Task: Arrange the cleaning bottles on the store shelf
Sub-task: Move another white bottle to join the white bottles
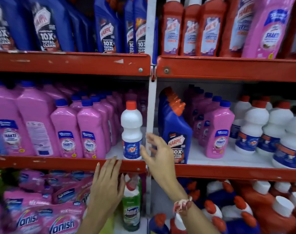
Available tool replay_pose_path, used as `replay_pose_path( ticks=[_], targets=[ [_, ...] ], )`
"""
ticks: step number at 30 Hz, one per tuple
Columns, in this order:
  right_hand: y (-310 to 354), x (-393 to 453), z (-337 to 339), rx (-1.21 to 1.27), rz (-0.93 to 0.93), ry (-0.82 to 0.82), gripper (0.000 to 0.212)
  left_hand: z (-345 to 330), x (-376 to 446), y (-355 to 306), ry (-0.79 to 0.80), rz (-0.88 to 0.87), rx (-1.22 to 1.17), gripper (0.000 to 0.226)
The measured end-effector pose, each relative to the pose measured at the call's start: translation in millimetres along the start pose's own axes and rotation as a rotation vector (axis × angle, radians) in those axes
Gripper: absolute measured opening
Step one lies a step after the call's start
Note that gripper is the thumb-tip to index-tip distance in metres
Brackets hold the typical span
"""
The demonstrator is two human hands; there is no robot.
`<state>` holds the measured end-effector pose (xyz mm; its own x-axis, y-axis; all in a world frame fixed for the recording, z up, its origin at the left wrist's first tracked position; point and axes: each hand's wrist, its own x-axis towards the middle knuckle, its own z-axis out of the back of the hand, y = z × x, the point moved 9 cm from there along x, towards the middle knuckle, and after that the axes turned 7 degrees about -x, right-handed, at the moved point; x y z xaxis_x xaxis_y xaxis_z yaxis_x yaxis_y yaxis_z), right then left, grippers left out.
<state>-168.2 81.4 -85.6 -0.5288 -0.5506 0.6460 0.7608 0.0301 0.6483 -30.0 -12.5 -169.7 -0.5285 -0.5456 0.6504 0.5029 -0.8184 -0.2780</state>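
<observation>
Middle shelf [67, 163], centre of frame: a lone white bottle [131, 130] with a red cap stands upright at the shelf's front edge, just right of the pink bottles [91, 132] and just left of the white upright post [151, 105]. It looks misplaced; more white bottles [252, 127] like it sit at the right of the frame, past the post.

Right hand [156, 152] is just beside the white bottle's lower label, fingers spread wide, curled toward it; whether a fingertip touches is hard to tell. It holds nothing. Left hand [108, 181] lies open and flat over the red shelf edge below the bottle, fingertips at the lip, empty too.

Step in hand, as I read it: reaching to take the lone white bottle. Next move calls for closing the right grip round the bottle's waist, lifting it clear of the lip, and carrying it round the post to the white group at right. The blue Harpic bottle [176, 132] leans just right of the post, so the path needs care not to knock it.
</observation>
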Motion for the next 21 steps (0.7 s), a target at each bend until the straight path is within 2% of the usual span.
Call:
replay_pose_path(
  ticks=[3, 6, 9, 15, 21],
  targets=[
    [9, -2, -32, -0.119, -0.054, 0.021, 0.069, -3, 0, 6, 0.073, -0.035, -0.006, 0.067],
    [10, 3, -53, -0.22, -0.158, 0.015, 0.084, -1, 1, 8, 0.062, -0.078, -0.035, 0.061],
    [12, 10, -64, -0.274, -0.217, -0.044, 0.081, 3, 5, 10, 0.016, -0.099, -0.071, 0.046],
    [8, 14, -65, -0.32, -0.232, -0.205, 0.069, -2, 6, 13, 0.045, -0.156, -0.063, 0.047],
    [8, 17, -55, -0.181, -0.176, -0.223, 0.066, -1, 5, 11, 0.059, -0.168, -0.05, 0.047]
  ],
)
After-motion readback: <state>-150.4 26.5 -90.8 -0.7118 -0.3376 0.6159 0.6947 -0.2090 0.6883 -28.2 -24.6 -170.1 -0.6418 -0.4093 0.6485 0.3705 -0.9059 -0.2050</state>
